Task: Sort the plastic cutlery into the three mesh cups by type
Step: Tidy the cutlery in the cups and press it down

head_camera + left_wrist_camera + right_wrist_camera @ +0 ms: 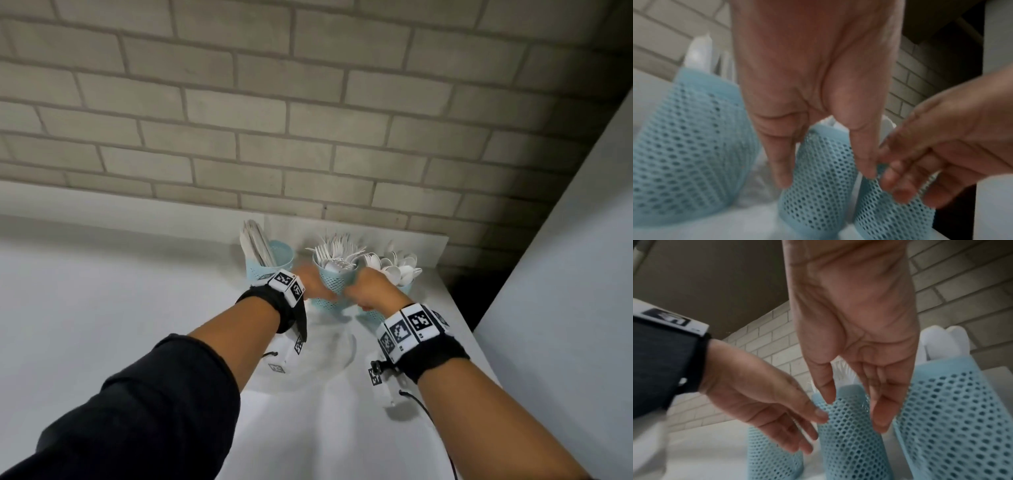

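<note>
A white table (102, 308) meets a grey brick wall (308, 102) at 12 o'clock; a pale panel (582, 240) rises at 3 o'clock. Three blue mesh cups stand in a row by the wall: the knife cup (274, 265) at 11 o'clock of the hands, the fork cup (334, 281) between them, the spoon cup (406, 287) at 1 o'clock. Knives (255, 243), forks (337, 251) and spoons (394, 265) stand in them, sorted. The left hand (313, 282) and right hand (371, 286) flank the fork cup, fingers straight and relaxed, loosely spread, holding nothing. Fingertips (879, 423) lie against or just beside the mesh; blur leaves contact unclear.
</note>
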Demonstrator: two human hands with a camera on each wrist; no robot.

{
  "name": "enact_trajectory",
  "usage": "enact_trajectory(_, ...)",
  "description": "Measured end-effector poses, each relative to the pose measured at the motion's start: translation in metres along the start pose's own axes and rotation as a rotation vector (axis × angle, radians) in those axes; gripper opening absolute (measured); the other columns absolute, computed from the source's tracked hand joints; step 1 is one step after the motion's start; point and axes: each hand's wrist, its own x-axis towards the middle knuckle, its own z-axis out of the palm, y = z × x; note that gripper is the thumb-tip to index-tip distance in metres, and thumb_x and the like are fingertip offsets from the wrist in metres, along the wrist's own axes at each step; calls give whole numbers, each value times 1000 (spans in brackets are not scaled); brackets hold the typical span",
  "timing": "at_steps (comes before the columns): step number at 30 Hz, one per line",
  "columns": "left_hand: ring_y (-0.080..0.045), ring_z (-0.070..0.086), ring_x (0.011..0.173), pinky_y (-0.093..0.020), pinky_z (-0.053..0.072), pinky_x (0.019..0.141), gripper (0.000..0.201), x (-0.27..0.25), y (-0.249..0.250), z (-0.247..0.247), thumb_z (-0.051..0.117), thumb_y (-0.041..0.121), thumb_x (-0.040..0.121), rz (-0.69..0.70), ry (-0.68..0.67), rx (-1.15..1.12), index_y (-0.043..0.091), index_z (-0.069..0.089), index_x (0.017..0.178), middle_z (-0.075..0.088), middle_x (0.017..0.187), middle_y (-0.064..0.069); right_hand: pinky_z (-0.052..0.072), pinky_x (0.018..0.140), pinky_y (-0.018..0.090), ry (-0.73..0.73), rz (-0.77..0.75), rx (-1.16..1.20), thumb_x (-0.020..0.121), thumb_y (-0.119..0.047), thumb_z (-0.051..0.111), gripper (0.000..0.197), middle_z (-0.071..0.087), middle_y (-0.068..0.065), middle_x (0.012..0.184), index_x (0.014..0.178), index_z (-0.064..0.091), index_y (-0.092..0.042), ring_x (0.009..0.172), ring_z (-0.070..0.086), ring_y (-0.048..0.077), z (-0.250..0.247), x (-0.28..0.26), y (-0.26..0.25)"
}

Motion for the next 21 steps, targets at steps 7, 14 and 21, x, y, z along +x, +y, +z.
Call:
enact_trajectory(7,-27,55,115,-31,43,100,93,33,-7,26,85,28,54,30,422,-294,0,42,131,53,127,-16,43,88,28,164,-62,316,82,-19,69,61,57,9,118,132,38,-2,111,55,23,23,26,12)
enact_trajectory(14,-11,58,104,-32,44,100,53,32,-13,29,70,42,74,237,414,-477,14,59,117,61,113,6,28,114,41,340,-61,419,69,-52,74,106,33,17,144,143,19,-1,136,31,31,52,49,7)
enact_trajectory(21,-17,62,96,-26,51,78,54,14,-31,18,81,14,66,170,253,-359,13,60,116,63,101,2,11,119,48,337,-155,294,57,-62,78,139,4,13,158,145,-23,-24,146,0,33,35,62,-20)
